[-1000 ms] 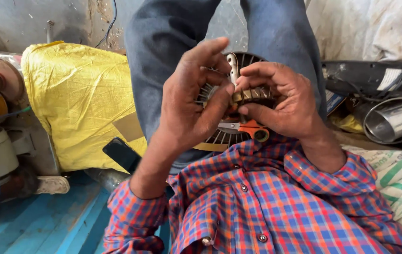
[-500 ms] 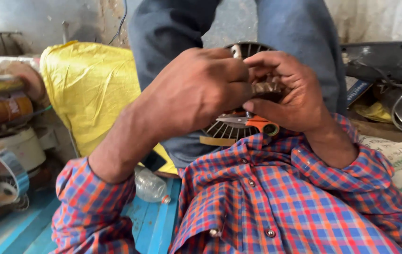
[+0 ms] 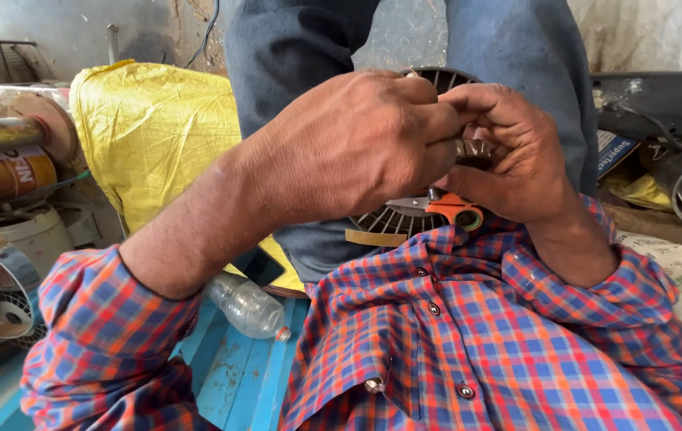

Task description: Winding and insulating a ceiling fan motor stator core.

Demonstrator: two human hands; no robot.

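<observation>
Both my hands pinch shut on the slotted motor core [image 3: 405, 219]: left hand [image 3: 357, 144] covering it, right hand [image 3: 508, 156] just behind.

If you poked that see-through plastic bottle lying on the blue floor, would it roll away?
Probably yes. The clear plastic bottle lies on its side and its body is round, so a nudge would likely roll it across the blue painted boards. It looks empty, so it is probably very light. Its thin walls look ribbed and would likely squash in a tight grip.
</observation>
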